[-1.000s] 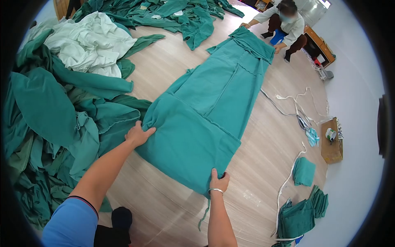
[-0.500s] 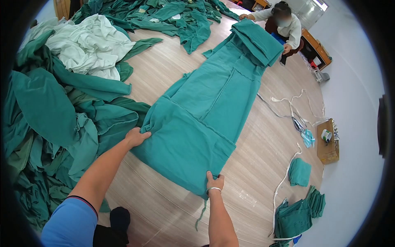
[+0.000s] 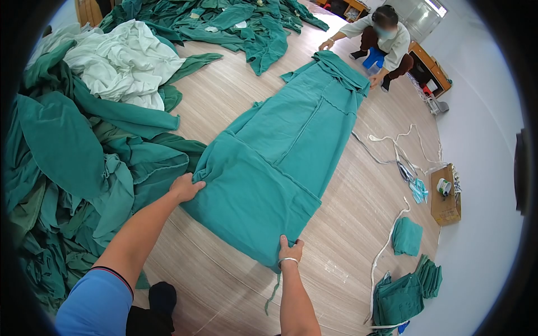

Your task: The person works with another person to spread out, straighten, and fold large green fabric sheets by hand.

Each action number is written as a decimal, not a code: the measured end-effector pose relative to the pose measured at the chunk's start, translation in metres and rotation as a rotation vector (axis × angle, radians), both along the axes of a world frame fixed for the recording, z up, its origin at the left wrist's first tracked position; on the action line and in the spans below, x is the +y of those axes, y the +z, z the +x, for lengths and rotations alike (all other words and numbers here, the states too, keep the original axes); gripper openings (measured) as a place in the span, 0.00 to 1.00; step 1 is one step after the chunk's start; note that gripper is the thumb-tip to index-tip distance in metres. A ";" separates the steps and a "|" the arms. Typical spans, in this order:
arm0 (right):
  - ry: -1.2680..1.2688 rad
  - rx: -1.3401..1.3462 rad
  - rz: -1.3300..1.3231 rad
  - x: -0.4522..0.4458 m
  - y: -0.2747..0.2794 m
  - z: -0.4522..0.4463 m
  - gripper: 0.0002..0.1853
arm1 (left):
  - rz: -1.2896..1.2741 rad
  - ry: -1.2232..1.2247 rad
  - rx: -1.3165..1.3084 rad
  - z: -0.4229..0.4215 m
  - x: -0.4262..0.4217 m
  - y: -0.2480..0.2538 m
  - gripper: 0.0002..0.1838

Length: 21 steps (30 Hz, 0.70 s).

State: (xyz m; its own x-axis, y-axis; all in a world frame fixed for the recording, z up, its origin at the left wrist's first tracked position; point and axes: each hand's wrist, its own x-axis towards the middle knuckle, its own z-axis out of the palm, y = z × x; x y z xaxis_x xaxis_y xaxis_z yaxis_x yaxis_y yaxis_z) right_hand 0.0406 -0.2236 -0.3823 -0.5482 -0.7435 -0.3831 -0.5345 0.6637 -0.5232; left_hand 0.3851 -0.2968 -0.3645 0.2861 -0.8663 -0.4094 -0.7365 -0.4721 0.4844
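A long green cloth garment [image 3: 263, 190], with sewn seams and a thin tie at its near corner, stretches over the floor away from me. My left hand [image 3: 187, 188] is closed on its near left edge. At the near right corner my right hand [image 3: 291, 251], with a band on the wrist, grips the cloth too, thumb on top. A co-worker [image 3: 386, 42] squats at the far end, one hand [image 3: 327, 45] and the other hand [image 3: 377, 80] at the far corners. The cloth lies folded over there.
Heaped green cloth [image 3: 56, 145] lies along the left, with white cloth [image 3: 131, 61] on it. More green cloth [image 3: 246, 28] is piled at the back. To the right are a cardboard box [image 3: 445, 207], white cords [image 3: 386, 246] and folded green bundles [image 3: 398, 299].
The co-worker has lowered the folded far end onto the floor, where it now lies flatter, and the co-worker's hands have moved down with it. My hands hold nearly the same place.
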 end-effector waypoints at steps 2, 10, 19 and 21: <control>-0.001 -0.002 -0.002 0.001 0.002 0.001 0.32 | 0.004 0.000 -0.003 -0.002 0.001 0.004 0.36; -0.001 -0.012 -0.017 0.002 -0.002 -0.001 0.32 | 0.007 -0.003 -0.023 -0.005 0.003 0.005 0.36; 0.005 0.001 0.009 0.001 -0.003 -0.001 0.32 | 0.021 -0.006 -0.009 -0.006 0.004 0.013 0.36; 0.006 0.012 0.012 0.001 -0.003 -0.001 0.32 | 0.018 -0.009 -0.011 -0.006 0.005 0.013 0.36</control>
State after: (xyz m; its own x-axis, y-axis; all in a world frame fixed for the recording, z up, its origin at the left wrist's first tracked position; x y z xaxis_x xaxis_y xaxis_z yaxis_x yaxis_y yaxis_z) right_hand 0.0401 -0.2225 -0.3851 -0.5479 -0.7422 -0.3859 -0.5448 0.6666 -0.5088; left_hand 0.3789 -0.2918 -0.3512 0.2826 -0.8617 -0.4215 -0.7463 -0.4735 0.4678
